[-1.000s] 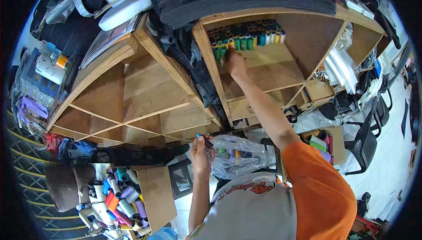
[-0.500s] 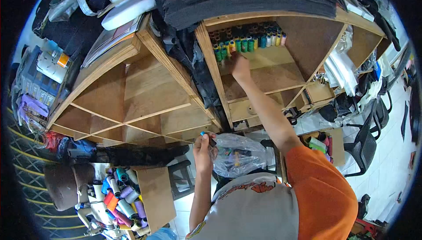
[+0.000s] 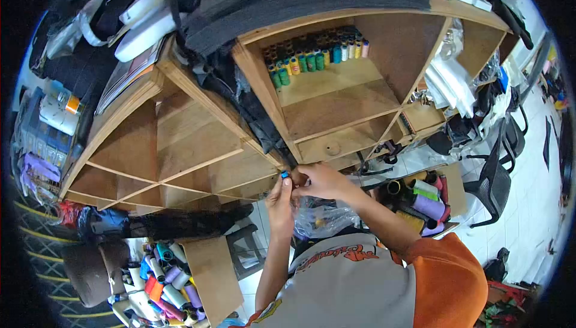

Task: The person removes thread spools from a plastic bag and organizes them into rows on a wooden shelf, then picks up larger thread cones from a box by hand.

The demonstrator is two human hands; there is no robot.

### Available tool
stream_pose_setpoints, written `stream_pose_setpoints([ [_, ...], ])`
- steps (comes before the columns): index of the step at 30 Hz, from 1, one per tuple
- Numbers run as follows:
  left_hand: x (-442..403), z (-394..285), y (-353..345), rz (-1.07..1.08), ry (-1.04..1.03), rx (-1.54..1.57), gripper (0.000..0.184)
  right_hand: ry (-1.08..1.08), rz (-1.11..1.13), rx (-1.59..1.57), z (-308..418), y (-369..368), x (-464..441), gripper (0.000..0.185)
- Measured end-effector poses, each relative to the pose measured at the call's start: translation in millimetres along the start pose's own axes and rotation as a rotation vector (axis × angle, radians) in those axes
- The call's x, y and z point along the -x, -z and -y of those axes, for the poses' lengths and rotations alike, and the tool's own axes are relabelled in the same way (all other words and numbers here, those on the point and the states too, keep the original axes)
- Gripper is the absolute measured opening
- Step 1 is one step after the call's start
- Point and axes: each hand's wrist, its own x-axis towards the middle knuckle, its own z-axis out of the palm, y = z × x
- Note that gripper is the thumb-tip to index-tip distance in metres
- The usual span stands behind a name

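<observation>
In front of my chest, my left hand (image 3: 280,203) is closed around a small thread spool (image 3: 284,175) whose blue end pokes out above the thumb. Right beside it is my right hand (image 3: 323,181), its fingers curled in close to the left fingertips; what they grip, if anything, is hidden. Below both hands, against my shirt, sits a clear plastic bag (image 3: 321,220) with small dark and yellow things inside. Rows of small thread spools (image 3: 311,61), green, yellow, teal and white among them, stand upright in the upper compartment of the wooden shelf (image 3: 264,88).
Another wooden shelf unit (image 3: 123,187) with divided compartments stands at the left. A cardboard box (image 3: 210,274) of large thread cones is at lower left, and a second box (image 3: 455,196) with cones at the right. Beyond it is a black chair (image 3: 492,190).
My right hand has come down from the spool rows in the shelf to beside my left hand. The left hand still holds the blue-ended spool. The view has shifted slightly.
</observation>
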Motion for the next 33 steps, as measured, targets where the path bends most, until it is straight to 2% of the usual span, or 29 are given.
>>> stream_pose_setpoints([
  [1,-0.7,1.9,-0.3,0.018,-0.005,-0.021,0.037,-0.008,-0.031,0.082,-6.7,-5.6,-0.4,0.030],
  [5,-6.5,4.4,-0.2,0.056,-0.038,-0.028,0.047,0.016,-0.169,-0.211,-6.8,-7.0,4.8,0.030],
  [8,-5.2,0.5,-2.7,0.034,0.001,0.081,0.053,-0.160,-0.236,-0.377,-3.3,16.2,-4.1,0.029],
  [10,-5.2,0.3,1.6,0.025,0.020,0.067,0.053,-0.114,-0.466,-0.412,-25.9,33.9,-32.4,0.028],
  [12,-6.3,5.2,6.2,0.007,0.004,0.000,0.051,-0.093,-0.687,-0.169,-32.7,64.0,-65.3,0.029],
  [17,0.1,6.8,11.2,-0.026,0.010,-0.048,0.048,-0.021,-0.903,0.018,-82.7,93.5,-161.7,0.026],
  [20,4.1,9.7,16.1,-0.042,-0.017,-0.028,0.050,0.049,-0.901,0.295,-107.7,88.4,-191.7,0.022],
  [23,6.2,6.6,22.5,-0.058,0.005,-0.028,0.050,0.023,-0.836,0.375,-116.6,81.3,-206.1,0.019],
  [26,3.4,13.1,34.8,-0.060,-0.010,0.008,0.048,0.132,-0.882,0.286,-120.3,76.2,-212.4,0.020],
  [29,4.9,8.6,36.8,-0.073,-0.020,0.010,0.046,0.023,-0.908,0.387,-145.7,71.0,-224.9,0.019],
  [32,3.6,13.3,42.2,-0.070,-0.051,0.026,0.044,0.016,-0.891,0.393,-118.4,73.0,-213.3,0.020],
  [33,3.0,14.0,43.3,-0.076,-0.046,0.019,0.044,0.031,-0.953,0.206,-120.4,70.7,-216.7,0.020],
])
